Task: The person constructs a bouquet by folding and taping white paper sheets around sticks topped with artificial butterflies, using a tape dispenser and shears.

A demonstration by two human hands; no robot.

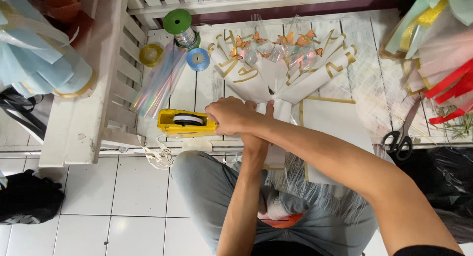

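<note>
Our right hand (232, 115) closes over the yellow tape dispenser (186, 122) at the white bench's (79, 118) front edge; our left hand (256, 119), crossed beneath, grips the bouquet's (276, 64) stem. Farther off stand ribbon spools (180, 27).

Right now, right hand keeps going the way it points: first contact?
The right hand points left and already grips the yellow tape dispenser. Beyond that, probably the iridescent film strip or the white bench slats; depth is unclear.
</note>
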